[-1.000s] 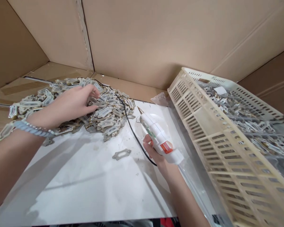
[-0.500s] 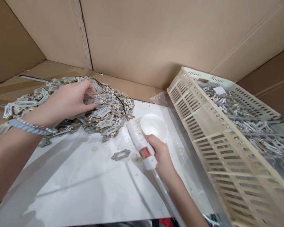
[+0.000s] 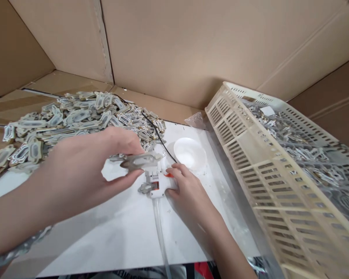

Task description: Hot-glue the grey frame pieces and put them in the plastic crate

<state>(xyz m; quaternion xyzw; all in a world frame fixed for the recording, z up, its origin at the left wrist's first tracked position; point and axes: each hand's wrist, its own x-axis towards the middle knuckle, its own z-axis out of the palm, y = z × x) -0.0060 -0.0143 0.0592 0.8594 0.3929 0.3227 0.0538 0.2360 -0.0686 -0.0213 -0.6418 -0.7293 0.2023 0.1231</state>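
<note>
My left hand pinches a flat grey cut-out piece and holds it just above the white board. My right hand grips a white hot glue gun with an orange trigger. The gun is tipped down toward the held piece, and a clear glue stick juts from its back toward me. Another grey cut-out piece lies flat on the board under the gun. A big pile of similar ornate pieces spreads across the back left.
A small white bowl sits on the board beside my right hand. A cream slotted plastic crate full of grey pieces leans at the right. A black cord runs over the pile. Cardboard walls enclose the area.
My left hand left the pile and came toward me with one piece pinched. My right hand swung the glue gun left and down over the piece lying on the board.
</note>
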